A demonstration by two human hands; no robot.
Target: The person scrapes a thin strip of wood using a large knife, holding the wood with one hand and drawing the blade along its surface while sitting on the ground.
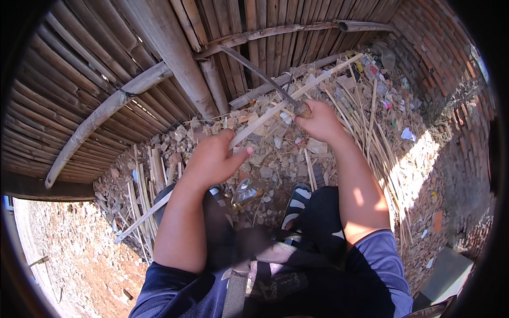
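Note:
A long pale bamboo strip (260, 121) slants across in front of me, from low at the left to far at the right. My left hand (209, 159) is closed around it near its middle, thumb stretched out to the right. In my right hand (321, 122) is a long knife (260, 74), gripped by its short wooden handle. Its narrow dark blade points up and to the left, crossing the strip close to the handle. Whether blade and strip touch, I cannot tell. The fingers of both hands are partly hidden.
Split bamboo strips (379, 143) lie at my right, and more strips (140, 204) at my left. A clear plastic bottle (245, 193) sits between my feet on rubble and litter. A bamboo wall (63, 90) stands ahead, a brick wall (435, 47) at the right.

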